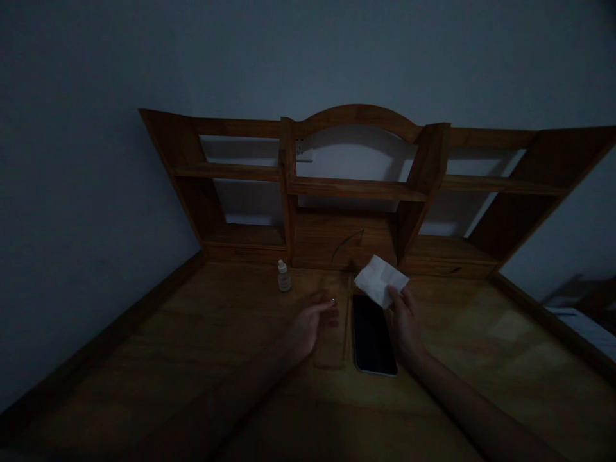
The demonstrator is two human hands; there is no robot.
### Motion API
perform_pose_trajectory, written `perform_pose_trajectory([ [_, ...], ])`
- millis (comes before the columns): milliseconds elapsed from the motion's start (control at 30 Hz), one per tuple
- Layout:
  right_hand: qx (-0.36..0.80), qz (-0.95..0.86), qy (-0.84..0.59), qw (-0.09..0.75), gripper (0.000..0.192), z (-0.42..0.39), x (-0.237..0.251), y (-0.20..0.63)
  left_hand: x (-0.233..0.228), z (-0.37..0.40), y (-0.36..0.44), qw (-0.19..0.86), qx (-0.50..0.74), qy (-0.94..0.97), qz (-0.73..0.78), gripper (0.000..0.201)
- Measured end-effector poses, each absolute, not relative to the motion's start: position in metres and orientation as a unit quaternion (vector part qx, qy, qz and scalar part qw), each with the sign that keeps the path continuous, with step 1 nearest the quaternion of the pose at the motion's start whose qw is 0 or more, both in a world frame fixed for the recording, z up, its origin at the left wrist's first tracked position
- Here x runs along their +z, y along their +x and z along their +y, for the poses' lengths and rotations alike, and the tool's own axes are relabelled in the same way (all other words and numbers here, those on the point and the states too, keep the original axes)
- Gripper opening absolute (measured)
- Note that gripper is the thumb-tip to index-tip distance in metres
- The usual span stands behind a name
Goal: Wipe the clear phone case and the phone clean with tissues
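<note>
My right hand (407, 321) pinches a folded white tissue (380, 279) between thumb and fingers, over the top end of a dark-screened phone (373, 337). The phone lies flat on the wooden desk, screen up. To its left my left hand (312, 324) is held with loosely curved fingers apart and no object visible in them; a small bright glint shows at a fingertip. Below that hand lies a clear phone case (332, 364), partly hidden by it. A small white-capped bottle (283, 277) stands upright beyond my left hand.
A wooden shelf unit (356, 188) with an arched top rail spans the back of the desk (231, 333). Behind it a white wall socket (304, 154) shows. Past the desk's right edge lies a pale papery surface (584, 330). The room is dim.
</note>
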State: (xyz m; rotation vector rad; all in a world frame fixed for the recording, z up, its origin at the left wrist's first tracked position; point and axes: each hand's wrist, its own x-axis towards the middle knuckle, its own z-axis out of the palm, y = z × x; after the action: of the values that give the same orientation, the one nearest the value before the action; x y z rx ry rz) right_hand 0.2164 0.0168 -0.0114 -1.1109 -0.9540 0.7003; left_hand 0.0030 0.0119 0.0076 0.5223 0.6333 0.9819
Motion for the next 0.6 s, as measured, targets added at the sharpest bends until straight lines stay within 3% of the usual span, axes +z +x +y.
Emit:
perform_pose_trajectory([
  [233, 0.277, -0.453, -0.505, 0.68, 0.035, 0.013, -0.009, 0.214, 0.006, 0.009, 0.005, 0.79, 0.484, 0.256, 0.277, 0.044],
  [400, 0.231, -0.515, -0.503, 0.654, 0.035, 0.004, -0.003, 0.209, 0.004, 0.01, 0.004, 0.802, 0.476, 0.286, 0.22, 0.045],
  [600, 0.168, -0.718, -0.463, 0.491, 0.039, -0.009, 0.0, 0.2, 0.001, 0.011, 0.002, 0.834, 0.443, 0.279, 0.176, 0.045],
])
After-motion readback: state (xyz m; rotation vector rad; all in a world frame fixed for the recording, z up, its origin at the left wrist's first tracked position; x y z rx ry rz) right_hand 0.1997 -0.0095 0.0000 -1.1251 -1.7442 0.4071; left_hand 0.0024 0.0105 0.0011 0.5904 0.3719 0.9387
